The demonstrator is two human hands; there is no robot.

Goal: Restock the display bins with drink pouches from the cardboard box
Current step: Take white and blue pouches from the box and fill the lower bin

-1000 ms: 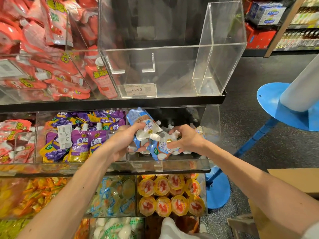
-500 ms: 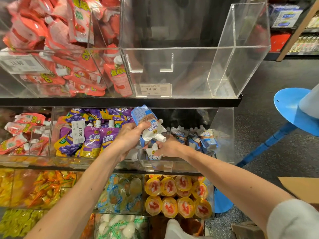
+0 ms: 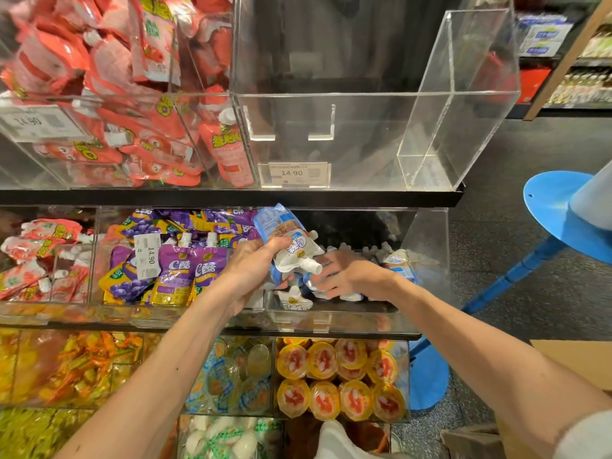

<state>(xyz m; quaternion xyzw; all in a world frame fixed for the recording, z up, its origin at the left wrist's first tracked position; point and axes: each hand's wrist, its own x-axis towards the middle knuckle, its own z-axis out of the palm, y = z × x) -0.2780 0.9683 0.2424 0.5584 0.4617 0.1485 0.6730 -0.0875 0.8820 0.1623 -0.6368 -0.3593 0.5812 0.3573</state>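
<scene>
While left hand [image 3: 251, 270] grip clamps glossy spouted pouch [image 3: 293, 248] | right hand [image 3: 354, 276] grip apart in acrylic bin [image 3: 331, 321]

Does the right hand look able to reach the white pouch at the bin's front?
Likely yes: the right hand is inside the open-topped bin, beside the white pouch, nothing between them.

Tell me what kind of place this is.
Probably a grocery or convenience store aisle: clear acrylic bins holding purple drink pouches and other snacks, a 14.90 price tag on a bin front, and stocked shelves across the floor.
</scene>
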